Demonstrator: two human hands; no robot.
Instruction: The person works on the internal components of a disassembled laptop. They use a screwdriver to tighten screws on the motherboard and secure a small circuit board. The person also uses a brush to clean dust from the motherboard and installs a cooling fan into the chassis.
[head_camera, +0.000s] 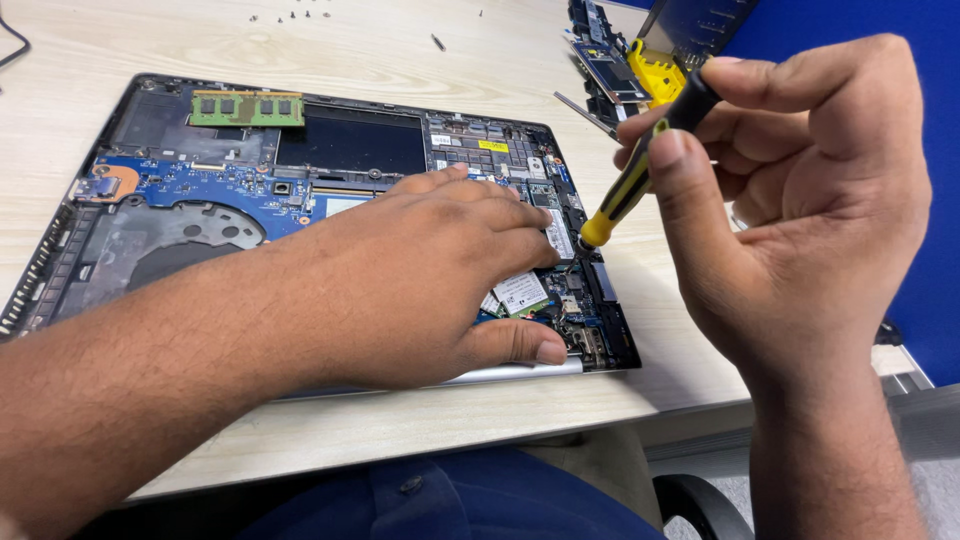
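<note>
Pinching a light, stiff screwdriver (640, 170) by its grippy handle, the right hand (800, 220) works (delicately) while the left hand (420, 280) lies flat, fingers spread, on the fragile board (230, 185).

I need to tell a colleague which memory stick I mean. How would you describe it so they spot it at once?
Start at the opened laptop lying on the pale wooden table and go to its far left corner. There lies the memory module, a flat green strip with a row of dark chips, the only green board amid blue and black parts.

L hand (420, 285): bare, no slv | R hand (800, 210): bare, no rings | clothing: dk blue, btn
</note>
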